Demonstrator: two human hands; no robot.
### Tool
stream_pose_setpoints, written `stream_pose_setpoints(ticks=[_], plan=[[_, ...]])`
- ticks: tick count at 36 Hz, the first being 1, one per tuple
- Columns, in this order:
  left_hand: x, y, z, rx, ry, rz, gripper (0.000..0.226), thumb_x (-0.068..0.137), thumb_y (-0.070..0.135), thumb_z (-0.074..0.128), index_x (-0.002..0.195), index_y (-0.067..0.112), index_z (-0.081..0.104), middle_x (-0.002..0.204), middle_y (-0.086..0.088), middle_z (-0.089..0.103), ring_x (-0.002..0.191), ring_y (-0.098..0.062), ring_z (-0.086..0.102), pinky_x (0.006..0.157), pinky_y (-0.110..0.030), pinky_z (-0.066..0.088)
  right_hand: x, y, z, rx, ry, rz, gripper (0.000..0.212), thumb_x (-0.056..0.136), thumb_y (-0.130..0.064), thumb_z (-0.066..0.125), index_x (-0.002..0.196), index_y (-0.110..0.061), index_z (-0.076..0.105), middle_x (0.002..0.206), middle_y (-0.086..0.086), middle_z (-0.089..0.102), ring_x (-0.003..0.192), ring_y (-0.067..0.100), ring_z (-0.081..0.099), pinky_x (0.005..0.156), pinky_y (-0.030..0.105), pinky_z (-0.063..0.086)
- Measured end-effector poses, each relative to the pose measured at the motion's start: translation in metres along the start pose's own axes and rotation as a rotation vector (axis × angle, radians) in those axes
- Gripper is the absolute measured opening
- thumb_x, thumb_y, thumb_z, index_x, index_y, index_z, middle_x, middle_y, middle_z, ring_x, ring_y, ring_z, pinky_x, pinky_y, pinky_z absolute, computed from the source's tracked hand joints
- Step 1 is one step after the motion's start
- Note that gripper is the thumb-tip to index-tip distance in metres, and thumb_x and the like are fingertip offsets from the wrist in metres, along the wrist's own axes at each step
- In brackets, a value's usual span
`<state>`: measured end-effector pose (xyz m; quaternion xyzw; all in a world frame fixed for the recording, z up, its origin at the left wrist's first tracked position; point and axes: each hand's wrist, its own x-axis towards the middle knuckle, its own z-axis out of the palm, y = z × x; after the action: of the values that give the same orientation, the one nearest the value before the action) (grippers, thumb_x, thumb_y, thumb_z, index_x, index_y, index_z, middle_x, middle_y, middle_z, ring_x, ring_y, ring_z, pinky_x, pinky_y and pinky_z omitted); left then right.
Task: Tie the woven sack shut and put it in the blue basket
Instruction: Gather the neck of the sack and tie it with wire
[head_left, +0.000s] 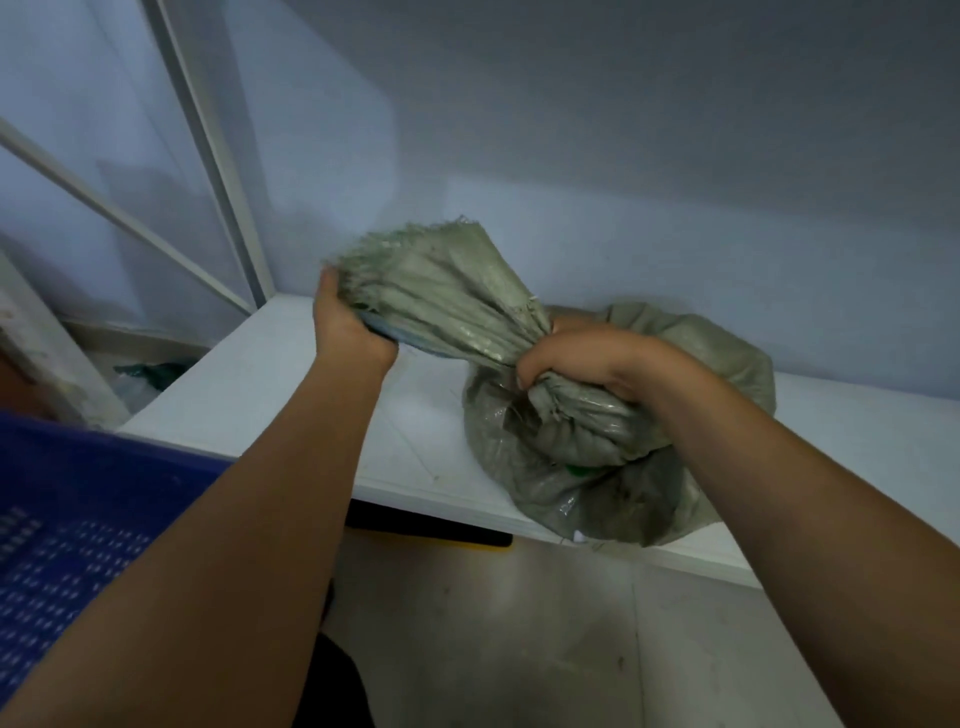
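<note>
A grey-green woven sack (587, 467) lies bulging on a white table (270, 384), near its front edge. Its open top is gathered into a long twisted neck that fans out to a frayed rim at the upper left. My right hand (587, 358) is clenched around the neck just above the bulging body. My left hand (348, 322) grips the fanned upper end, pulling it up and to the left. The blue basket (67, 525), with a perforated wall, stands at the lower left, partly behind my left forearm.
A wall runs behind the table. White metal frame bars (208, 156) stand at the left. A dark green object (150, 374) lies on the floor beyond the table's left end. A black and yellow part (431, 530) shows under the table edge. Grey floor lies below.
</note>
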<state>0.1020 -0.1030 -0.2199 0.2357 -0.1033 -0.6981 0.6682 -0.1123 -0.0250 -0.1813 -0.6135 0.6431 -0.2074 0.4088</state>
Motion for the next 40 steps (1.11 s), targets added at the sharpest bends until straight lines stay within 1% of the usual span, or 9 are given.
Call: stream_pose_setpoints(ticks=[5,9,14,18,25,28,32,37,40], plan=[[-0.010,-0.021,-0.014,0.019,0.024,-0.170,0.093,0.082,0.075,0.049,0.154,0.019,0.026,0.149,-0.019,0.041,0.137,-0.039,0.041,0.111,-0.062,0.031,0.002,-0.011,-0.008,0.275,0.211,-0.024,0.035,0.064,-0.014,0.076,0.098,-0.008,0.071,0.093,0.017,0.076,0.088,0.036,0.074,0.084,0.047,0.062],[-0.044,-0.056,0.013,0.934,-0.288,-0.175,0.061,0.078,0.005,0.049,0.138,0.016,0.049,0.129,-0.013,0.060,0.106,-0.024,0.058,0.092,-0.039,0.044,0.004,-0.022,-0.005,0.462,0.258,-0.039,0.040,0.066,-0.013,0.075,0.104,-0.002,0.070,0.098,0.021,0.074,0.090,0.037,0.074,0.085,0.051,0.061],[-0.064,-0.107,0.006,1.834,-0.752,-0.365,0.118,0.045,0.044,0.093,0.148,0.023,0.041,0.145,0.001,0.049,0.131,-0.019,0.048,0.113,-0.039,0.039,0.004,-0.021,0.000,0.581,0.334,-0.041,0.015,0.079,-0.006,0.070,0.094,-0.006,0.067,0.084,0.012,0.065,0.076,0.026,0.066,0.069,0.032,0.056],[-0.052,-0.141,-0.012,1.693,-0.698,-0.220,0.129,0.034,0.067,0.091,0.146,0.029,0.041,0.143,0.012,0.051,0.132,-0.007,0.046,0.115,-0.036,0.037,0.005,-0.017,0.001,0.781,0.370,0.022,0.018,0.075,-0.004,0.069,0.092,-0.004,0.064,0.076,0.012,0.061,0.072,0.027,0.063,0.071,0.040,0.057],[-0.063,-0.146,-0.008,1.443,-0.644,0.108,0.036,0.095,0.007,0.061,0.130,0.002,0.053,0.121,-0.001,0.053,0.113,-0.009,0.048,0.098,-0.017,0.038,-0.001,-0.004,-0.016,0.968,0.479,0.088,0.022,0.074,-0.009,0.068,0.095,-0.005,0.066,0.083,0.010,0.064,0.077,0.026,0.066,0.079,0.042,0.059],[-0.054,-0.149,-0.004,1.423,-0.543,0.172,0.018,0.099,0.009,0.055,0.117,0.006,0.059,0.111,-0.004,0.058,0.104,-0.014,0.053,0.095,-0.023,0.042,-0.003,0.014,-0.032,0.722,0.611,0.151,0.024,0.066,-0.019,0.064,0.088,-0.010,0.067,0.091,0.007,0.069,0.092,0.029,0.069,0.092,0.047,0.058],[-0.042,-0.157,-0.007,1.362,-0.233,0.285,0.021,0.091,0.012,0.053,0.071,0.016,0.055,0.074,-0.004,0.059,0.069,-0.014,0.054,0.074,-0.029,0.046,-0.009,0.049,-0.047,0.065,0.657,0.424,0.079,0.077,-0.053,0.057,0.148,-0.020,0.047,0.155,0.008,0.041,0.139,0.035,0.040,0.119,0.049,0.029],[-0.030,-0.174,-0.013,1.750,0.024,0.116,0.052,0.075,0.045,0.047,0.126,0.040,0.049,0.147,-0.013,0.037,0.136,-0.035,0.034,0.111,-0.058,0.027,-0.009,0.088,-0.048,0.216,0.488,0.427,0.081,0.076,-0.048,0.066,0.147,-0.014,0.048,0.156,0.011,0.042,0.141,0.034,0.042,0.119,0.047,0.034],[-0.029,-0.183,-0.016,1.790,-0.170,0.060,0.025,0.097,0.032,0.042,0.091,0.013,0.056,0.117,-0.018,0.060,0.119,-0.032,0.053,0.100,-0.040,0.043,0.005,0.113,-0.039,0.326,0.525,0.352,0.083,0.069,-0.046,0.069,0.145,-0.018,0.051,0.143,0.006,0.056,0.123,0.031,0.057,0.110,0.043,0.046]])
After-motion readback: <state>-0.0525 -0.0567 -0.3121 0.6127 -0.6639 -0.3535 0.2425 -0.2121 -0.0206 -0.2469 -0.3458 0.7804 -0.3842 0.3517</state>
